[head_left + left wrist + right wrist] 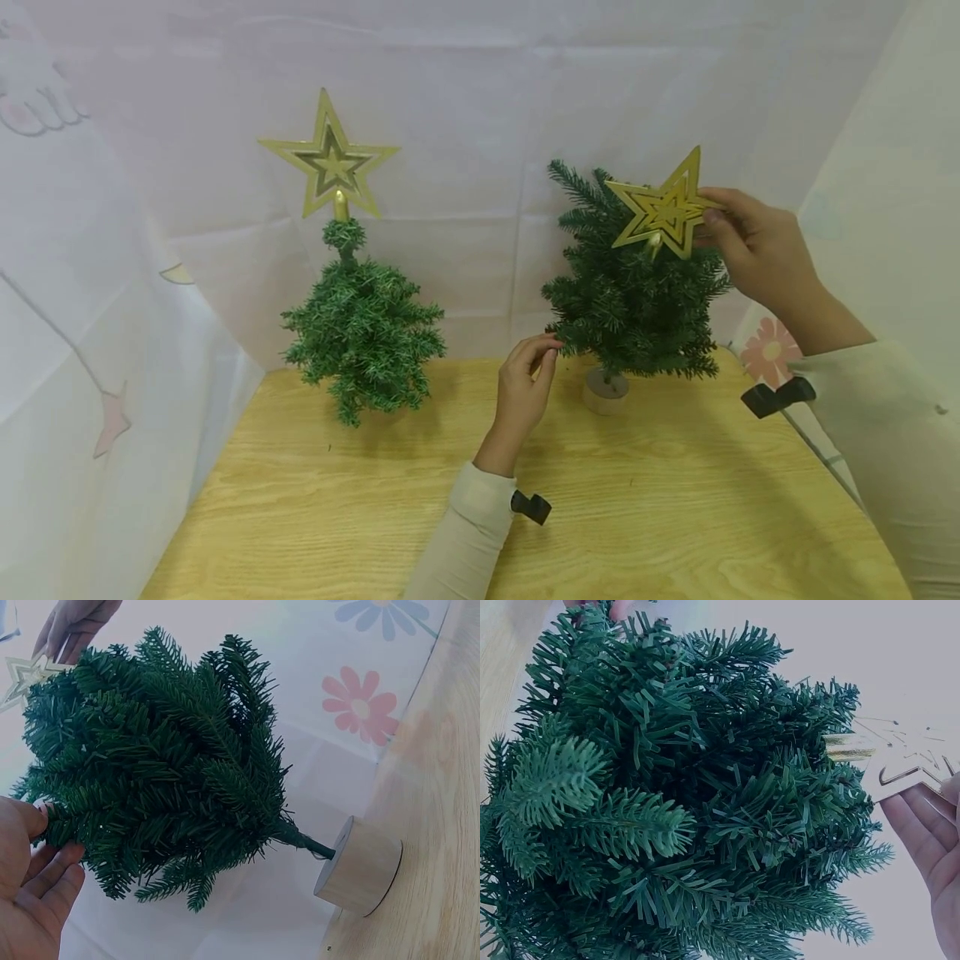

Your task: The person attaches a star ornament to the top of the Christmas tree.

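On the right of the head view stands a small artificial Christmas tree [637, 308] on a round wooden base [606, 393]. My right hand [761, 242] pinches one point of a gold star tree topper [667, 208] at the top of this tree. In the right wrist view the topper's gold stem [849, 748] goes in among the upper branches, its lower end hidden by needles. Low on the tree's left side, my left hand [525, 383] pinches a branch tip [64, 817] between thumb and fingers.
A second small green tree [363, 333] stands at the left of the wooden table [360, 508], with a gold star [333, 162] upright on its top. A pale cloth backdrop [465, 167] hangs behind both trees.
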